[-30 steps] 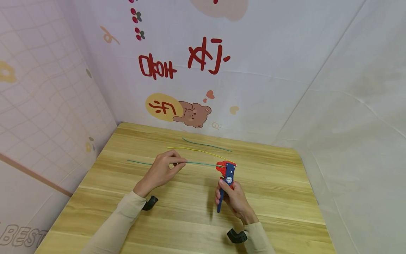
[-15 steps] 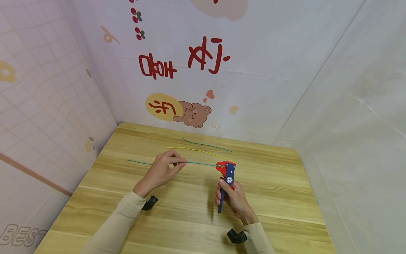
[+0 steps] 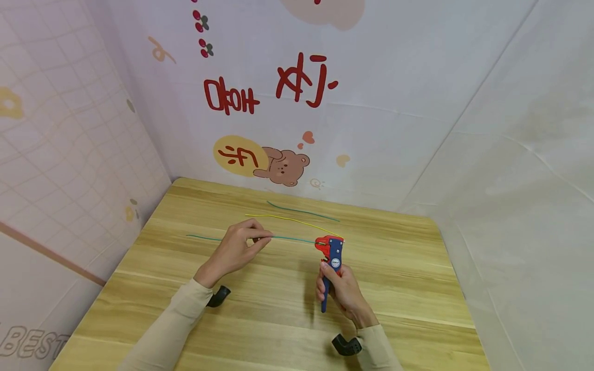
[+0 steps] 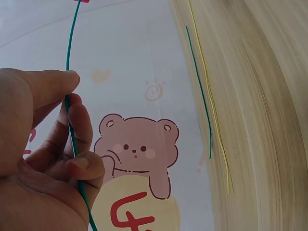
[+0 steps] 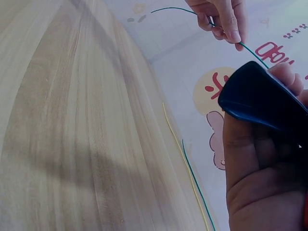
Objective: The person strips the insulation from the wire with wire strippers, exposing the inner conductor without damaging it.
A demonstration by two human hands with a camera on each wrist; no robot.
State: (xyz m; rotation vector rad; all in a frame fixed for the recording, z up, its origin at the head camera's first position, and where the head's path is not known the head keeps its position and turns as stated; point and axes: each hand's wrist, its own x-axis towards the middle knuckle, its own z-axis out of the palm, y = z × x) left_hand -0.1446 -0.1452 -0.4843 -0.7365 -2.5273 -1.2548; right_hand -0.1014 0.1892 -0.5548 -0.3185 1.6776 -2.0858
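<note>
The thumb and forefinger of the left hand (image 3: 234, 250) pinch a green wire (image 3: 292, 238) partway along its length; the left wrist view shows it running between their tips and down past the other fingers (image 4: 86, 166). From that pinch, one stretch trails left to a loose end, and the other runs right to the red mouth of a wire stripper (image 3: 335, 252); how deep it sits there is too small to tell. The fingers of the right hand (image 3: 345, 293) are wrapped round the tool's blue handle. Beyond both hands, a yellow wire (image 3: 297, 221) and a shorter green strand (image 3: 301, 211) lie on the tabletop (image 3: 408, 278). Behind that stands a white wall (image 3: 385, 77) with a printed bear (image 3: 284, 167).
</note>
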